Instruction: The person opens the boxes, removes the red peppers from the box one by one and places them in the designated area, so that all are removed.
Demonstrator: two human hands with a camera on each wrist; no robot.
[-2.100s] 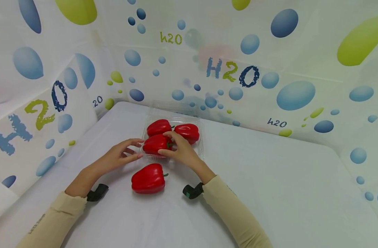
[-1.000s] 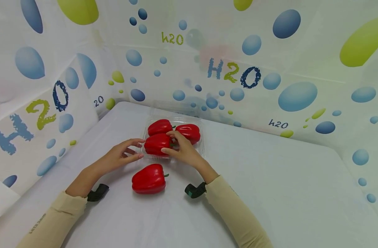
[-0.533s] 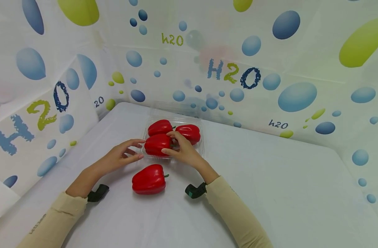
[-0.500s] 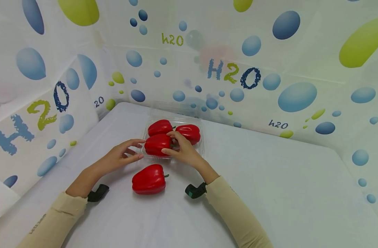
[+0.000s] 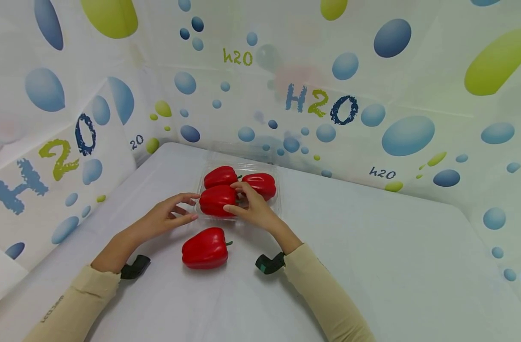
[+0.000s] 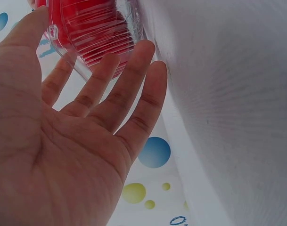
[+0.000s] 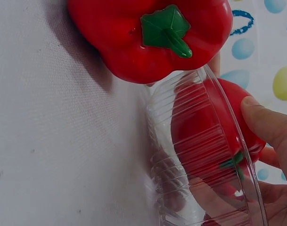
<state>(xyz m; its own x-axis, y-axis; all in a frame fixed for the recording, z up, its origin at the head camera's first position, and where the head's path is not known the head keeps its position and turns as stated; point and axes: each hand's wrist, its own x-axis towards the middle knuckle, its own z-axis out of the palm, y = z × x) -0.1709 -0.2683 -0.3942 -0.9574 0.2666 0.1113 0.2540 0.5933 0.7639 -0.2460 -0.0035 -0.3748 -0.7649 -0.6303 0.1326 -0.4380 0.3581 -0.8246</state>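
Seeing little change: I'm keeping right hand (image 5: 254,208) pinching front pepper (image 5: 214,200) in tray (image 5: 277,202), left hand (image 5: 163,216) spread beside tray; work seemingly pausing.

Head view: above, facing forward and down over the table (image 5: 371,247).
Left wrist: close, palm side of the left hand (image 6: 82,122).
Right wrist: low, close beside the clear container (image 7: 164,99).
Shared by all: clear container.

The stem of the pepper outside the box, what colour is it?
Green: the stem shows best in the right wrist view.
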